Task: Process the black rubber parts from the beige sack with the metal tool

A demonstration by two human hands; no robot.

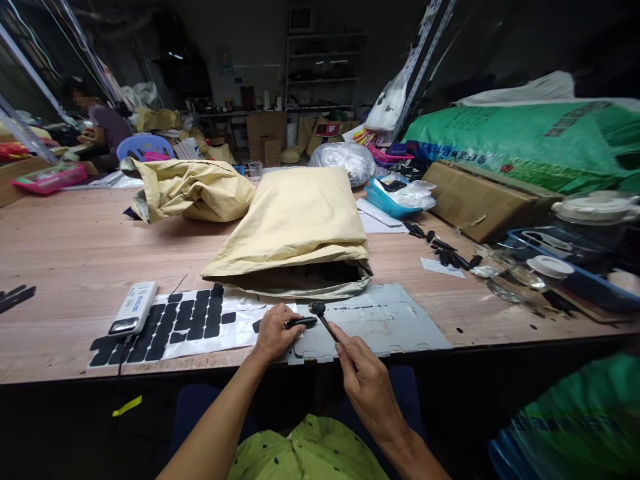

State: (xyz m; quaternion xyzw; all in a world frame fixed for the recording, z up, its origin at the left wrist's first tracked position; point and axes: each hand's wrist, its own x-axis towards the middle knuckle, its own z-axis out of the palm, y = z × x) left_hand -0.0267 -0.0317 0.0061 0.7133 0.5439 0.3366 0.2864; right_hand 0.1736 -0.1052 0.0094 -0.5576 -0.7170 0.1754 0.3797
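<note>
A black piece (303, 322) is gripped by the left hand (277, 333), its free end being pointed toward the right, just above the grey board (370, 323) near the table's (65, 267) front edge. A thin tool (327, 325) with a round dark head is pinched by the right hand (364, 367), the fingers closed about its lower end and the head tipped up and away to the left. The head is held just beside the free end of the piece; whether they touch cannot be told. For good work, the piece should probably be kept still by the left hand while fine adjustments are made with the right, and the left fingertips should be kept clear of the head. Both wrists could usefully be rested low so that shake is lessened. The open mouth of the bag (305, 207) is set just beyond the hands, so small parts are best kept over the board, and the sheet of black stickers (195, 319) on the left should not be brushed by the forearm.
</note>
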